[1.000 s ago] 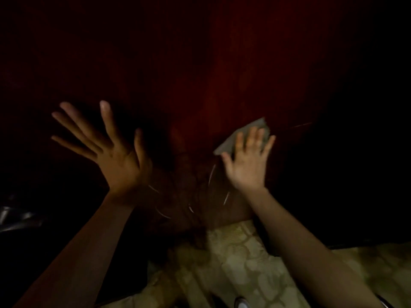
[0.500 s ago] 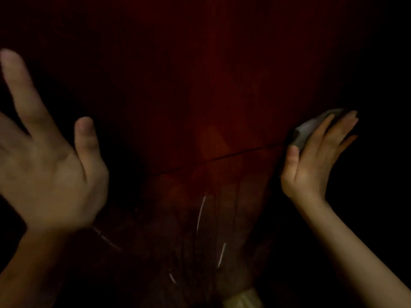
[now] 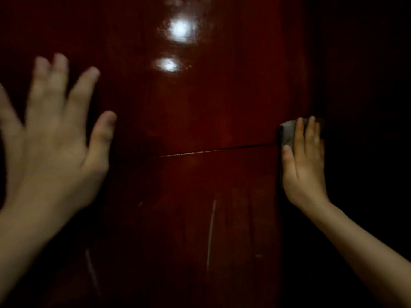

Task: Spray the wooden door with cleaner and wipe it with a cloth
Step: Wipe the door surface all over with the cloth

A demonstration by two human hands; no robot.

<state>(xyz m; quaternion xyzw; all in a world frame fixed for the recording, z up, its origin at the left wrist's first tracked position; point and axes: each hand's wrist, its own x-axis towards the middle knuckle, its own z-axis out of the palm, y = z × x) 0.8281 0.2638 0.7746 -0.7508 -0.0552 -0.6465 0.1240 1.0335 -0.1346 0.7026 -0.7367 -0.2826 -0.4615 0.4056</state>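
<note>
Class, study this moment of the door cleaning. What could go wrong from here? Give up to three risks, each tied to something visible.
1. The right hand only presses the cloth flat against the door, so it could slip free.
2. The groove reaching the cloth may snag it or trap dirt.
3. The scene is dim, so missed streaks may go unseen.

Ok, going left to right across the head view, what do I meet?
left hand, spread, holding nothing → glare on the door → cloth → right hand, pressing the cloth flat against the door
</note>
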